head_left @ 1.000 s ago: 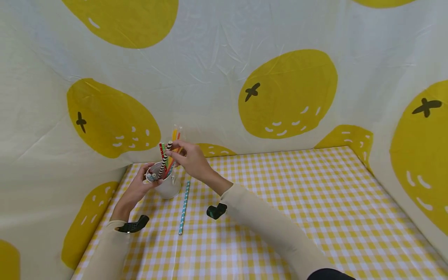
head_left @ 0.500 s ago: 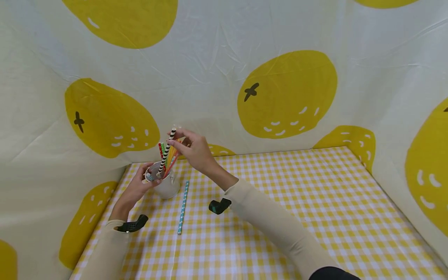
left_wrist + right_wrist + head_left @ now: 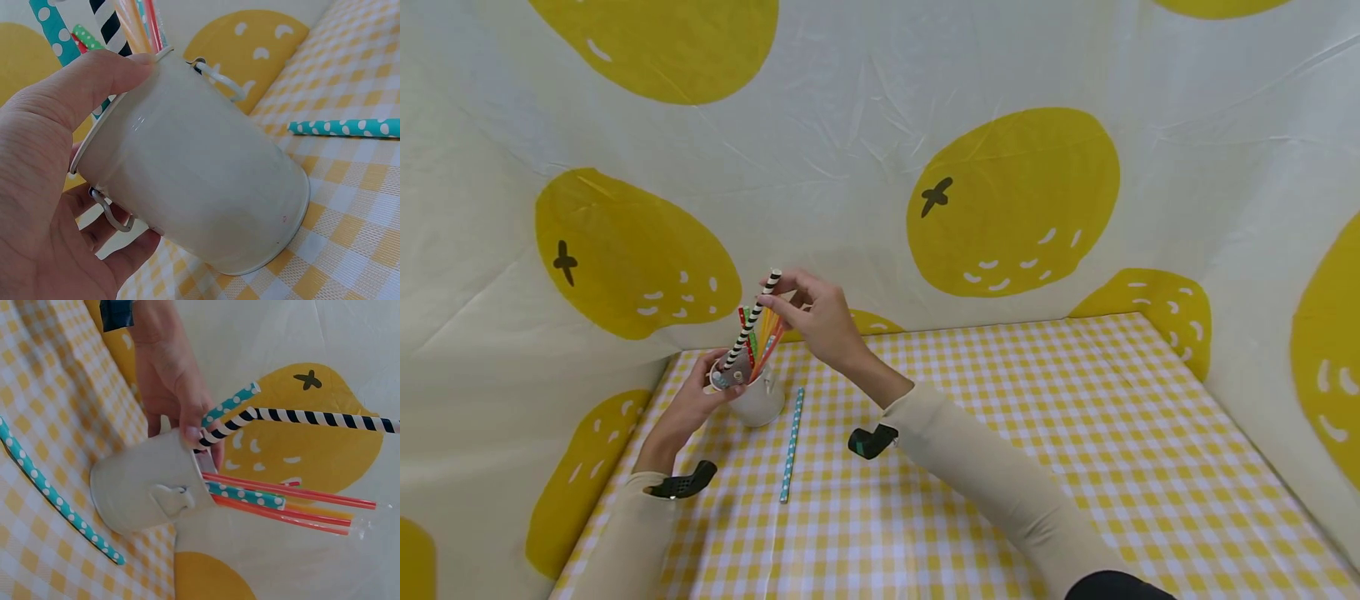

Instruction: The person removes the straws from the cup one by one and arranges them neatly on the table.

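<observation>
Right hand (image 3: 823, 321) pinches the black-and-white straw (image 3: 750, 322) near its top, slanted over the mouth of the white bucket (image 3: 206, 156); left hand (image 3: 694, 400) grips the bucket by its rim. Straw looks like paper — probably very light, stiff lengthwise, easily crushed, so pinch gently up high. Bucket looks like thin metal, maybe slippery — rim's the best hold

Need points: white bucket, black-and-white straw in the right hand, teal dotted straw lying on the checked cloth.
White bucket (image 3: 197, 165): left wrist view, middle of its outer wall.
Black-and-white straw (image 3: 748, 326): head view, mid-length.
Teal dotted straw (image 3: 792, 445): head view, mid-length.
</observation>
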A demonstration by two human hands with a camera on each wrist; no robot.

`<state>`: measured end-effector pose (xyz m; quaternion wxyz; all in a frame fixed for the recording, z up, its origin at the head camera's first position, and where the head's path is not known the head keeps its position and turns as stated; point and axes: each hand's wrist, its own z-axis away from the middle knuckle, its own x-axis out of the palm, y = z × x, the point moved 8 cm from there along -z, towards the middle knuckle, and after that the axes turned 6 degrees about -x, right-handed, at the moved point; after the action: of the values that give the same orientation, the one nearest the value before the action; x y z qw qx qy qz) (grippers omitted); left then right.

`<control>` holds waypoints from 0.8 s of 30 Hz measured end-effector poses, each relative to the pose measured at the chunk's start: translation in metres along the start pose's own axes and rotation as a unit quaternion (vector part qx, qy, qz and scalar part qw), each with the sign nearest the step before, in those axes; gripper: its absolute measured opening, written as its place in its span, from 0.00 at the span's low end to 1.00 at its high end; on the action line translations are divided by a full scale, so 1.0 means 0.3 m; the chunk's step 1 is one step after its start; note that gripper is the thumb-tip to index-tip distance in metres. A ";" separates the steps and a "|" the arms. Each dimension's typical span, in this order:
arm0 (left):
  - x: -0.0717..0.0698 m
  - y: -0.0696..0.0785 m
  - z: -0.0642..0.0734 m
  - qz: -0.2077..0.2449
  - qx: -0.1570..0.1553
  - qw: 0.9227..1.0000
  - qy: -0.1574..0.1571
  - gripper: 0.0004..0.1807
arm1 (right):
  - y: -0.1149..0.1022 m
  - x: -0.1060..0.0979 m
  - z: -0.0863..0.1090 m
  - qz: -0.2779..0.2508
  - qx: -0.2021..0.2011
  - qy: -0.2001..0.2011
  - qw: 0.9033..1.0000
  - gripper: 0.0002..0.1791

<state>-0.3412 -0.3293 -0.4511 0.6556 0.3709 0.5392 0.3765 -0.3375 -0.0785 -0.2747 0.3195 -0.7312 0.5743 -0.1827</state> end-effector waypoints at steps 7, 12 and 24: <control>0.001 0.001 -0.001 0.005 -0.004 1.000 0.000 0.49 | 0.010 0.051 0.018 0.021 0.013 -0.035 0.999 0.07; 0.000 0.002 -0.001 0.002 0.003 1.000 -0.001 0.47 | 0.011 0.052 0.014 0.021 0.013 -0.041 0.999 0.08; 0.000 0.009 0.007 -0.003 -0.004 1.000 0.005 0.46 | 0.003 -0.017 -0.004 0.016 0.017 -0.012 1.000 0.11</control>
<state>-0.3395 -0.3283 -0.4484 0.6555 0.3652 0.5419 0.3786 -0.3401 -0.0741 -0.2740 0.3419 -0.7185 0.5788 -0.1787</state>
